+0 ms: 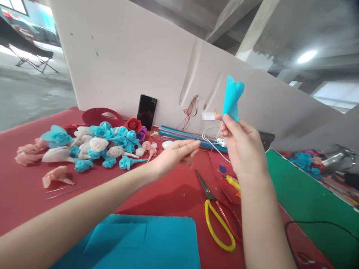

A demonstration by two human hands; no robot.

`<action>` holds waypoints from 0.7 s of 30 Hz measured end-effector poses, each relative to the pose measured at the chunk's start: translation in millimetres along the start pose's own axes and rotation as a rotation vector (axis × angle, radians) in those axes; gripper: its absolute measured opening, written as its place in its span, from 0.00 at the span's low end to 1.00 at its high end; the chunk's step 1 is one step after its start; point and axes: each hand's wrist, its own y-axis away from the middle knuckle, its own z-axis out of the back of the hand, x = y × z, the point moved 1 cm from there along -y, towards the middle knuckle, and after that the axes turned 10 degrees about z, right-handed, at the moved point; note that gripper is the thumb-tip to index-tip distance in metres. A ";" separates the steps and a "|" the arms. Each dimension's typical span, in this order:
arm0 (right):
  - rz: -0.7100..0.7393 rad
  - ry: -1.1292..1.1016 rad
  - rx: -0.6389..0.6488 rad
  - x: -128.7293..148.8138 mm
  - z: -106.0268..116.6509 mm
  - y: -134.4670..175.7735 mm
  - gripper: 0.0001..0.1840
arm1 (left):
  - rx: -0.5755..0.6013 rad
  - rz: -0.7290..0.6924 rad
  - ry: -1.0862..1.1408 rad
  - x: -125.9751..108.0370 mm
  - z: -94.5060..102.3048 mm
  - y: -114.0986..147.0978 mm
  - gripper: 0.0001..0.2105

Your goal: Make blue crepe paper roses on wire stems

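My right hand [244,149] is raised, its thumb and fingers pinching the base of a blue crepe-paper flower [232,98] with curled upper edges. A thin pale strand runs down from that base. To the left and lower, my left hand [178,155] is held over the red table with its fingertips pressed together. Whatever is in that pinch, if anything, is too small to make out. Below the hands lie large scissors [209,194] with one yellow and one red handle. Blue crepe-paper sheets [168,239] lie at the front.
Finished paper flowers [98,144] in blue, white and pink are heaped on the left. A phone [147,111] leans against the white board [134,56]. A yellow glue gun [232,182], white cable [206,134] and green board [297,198] are on the right.
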 end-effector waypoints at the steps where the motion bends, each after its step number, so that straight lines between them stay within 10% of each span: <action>1: -0.006 0.003 0.008 -0.1 -0.5 0.6 0.12 | -0.031 -0.032 0.030 -1.5 2.5 -0.8 0.18; 15: -0.079 0.050 0.170 -1.4 -11.8 6.8 0.12 | -0.043 -0.025 -0.433 -1.2 3.5 0.7 0.11; 21: 0.114 -0.089 -0.286 6.1 10.9 -7.6 0.06 | -0.011 0.051 -0.627 14.7 13.7 -2.8 0.18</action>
